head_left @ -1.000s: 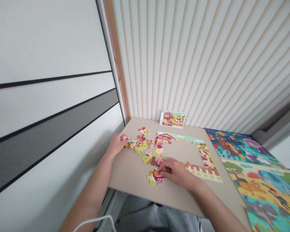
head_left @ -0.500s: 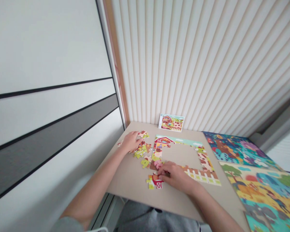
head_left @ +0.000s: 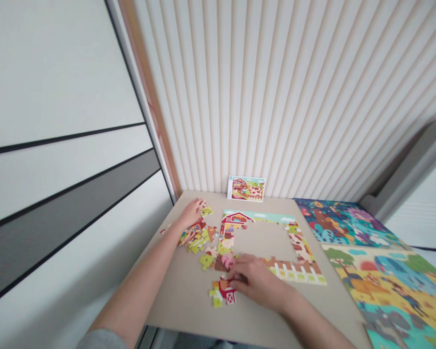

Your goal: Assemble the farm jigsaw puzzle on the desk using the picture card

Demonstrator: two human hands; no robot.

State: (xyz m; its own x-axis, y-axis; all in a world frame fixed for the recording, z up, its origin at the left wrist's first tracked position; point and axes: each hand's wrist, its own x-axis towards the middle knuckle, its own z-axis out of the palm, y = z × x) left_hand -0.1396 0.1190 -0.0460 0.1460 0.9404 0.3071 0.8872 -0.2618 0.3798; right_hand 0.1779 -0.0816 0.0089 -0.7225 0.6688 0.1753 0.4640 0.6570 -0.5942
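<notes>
The puzzle border [head_left: 298,271] is largely assembled, its centre unfilled; loose pieces [head_left: 194,240] are left near the left edge of the board [head_left: 178,300], beside widely spread left-hand fingers [head_left: 199,203]; right-hand fingers [head_left: 236,277] are curled on a barn section [head_left: 223,291], grip unclear.

Our right hand [head_left: 257,283] hides part of the barn piece [head_left: 225,291]; the loose pile [head_left: 196,240] is too small to count, and the picture's edge cuts off the big puzzle [head_left: 388,286] on the right.
</notes>
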